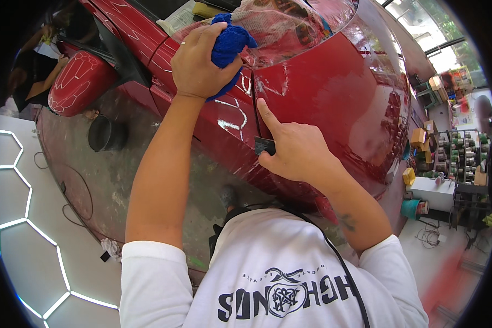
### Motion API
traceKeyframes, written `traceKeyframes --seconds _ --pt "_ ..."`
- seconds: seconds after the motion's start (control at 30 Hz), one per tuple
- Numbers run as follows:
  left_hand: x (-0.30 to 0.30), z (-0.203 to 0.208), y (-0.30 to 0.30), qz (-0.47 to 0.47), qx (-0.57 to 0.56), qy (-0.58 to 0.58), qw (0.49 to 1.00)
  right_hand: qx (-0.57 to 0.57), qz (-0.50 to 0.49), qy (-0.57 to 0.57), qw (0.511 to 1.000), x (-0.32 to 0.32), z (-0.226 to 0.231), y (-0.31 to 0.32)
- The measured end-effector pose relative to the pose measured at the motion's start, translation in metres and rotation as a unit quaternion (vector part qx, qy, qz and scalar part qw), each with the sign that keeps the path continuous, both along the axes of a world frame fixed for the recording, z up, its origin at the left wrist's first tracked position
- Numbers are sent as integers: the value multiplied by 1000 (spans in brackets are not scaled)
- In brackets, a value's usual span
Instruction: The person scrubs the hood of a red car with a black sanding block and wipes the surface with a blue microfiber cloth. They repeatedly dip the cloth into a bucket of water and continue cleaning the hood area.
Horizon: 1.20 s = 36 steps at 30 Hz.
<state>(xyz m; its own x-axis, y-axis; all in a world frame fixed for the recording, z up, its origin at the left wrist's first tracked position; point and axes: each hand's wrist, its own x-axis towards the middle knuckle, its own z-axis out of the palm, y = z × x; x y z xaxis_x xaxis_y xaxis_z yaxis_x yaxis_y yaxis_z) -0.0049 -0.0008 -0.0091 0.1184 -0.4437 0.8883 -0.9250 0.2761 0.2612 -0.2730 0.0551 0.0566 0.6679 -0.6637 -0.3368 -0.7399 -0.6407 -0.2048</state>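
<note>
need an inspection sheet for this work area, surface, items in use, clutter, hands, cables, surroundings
Surface: red car bodywork, glossy, showing bright reflections
Items in use: blue cloth, bunched up; small dark card
Clutter: printed paper beyond the cloth; black bucket on the floor
Hands: left hand grips the cloth; right hand holds the card, index outstretched over the bodywork
Cables: tangled cable on the floor at right
Surroundings: side mirror at left, another person's arm beside it; hexagonal lights lower left; shelves of cans at right
</note>
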Motion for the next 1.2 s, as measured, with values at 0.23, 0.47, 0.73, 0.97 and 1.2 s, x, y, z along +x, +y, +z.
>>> traceKeyframes --seconds 0.23,0.47,0.73,0.97,1.2 --pt "-1 0 -2 -14 -21 -8 1000 -22 4 -12 1000 -33 4 4" --pt "2 0 0 -5 -24 -13 1000 -154 11 -313 937 -51 -5 -2" --pt "-2 9 3 -9 22 13 1000 -300 53 -320 897 9 -47 -45" --pt "-4 5 9 -2 41 21 999 -262 51 -283 921 -14 -52 -24" --pt "-6 12 8 -18 40 14 999 -309 -87 -318 892 3 -67 -92"
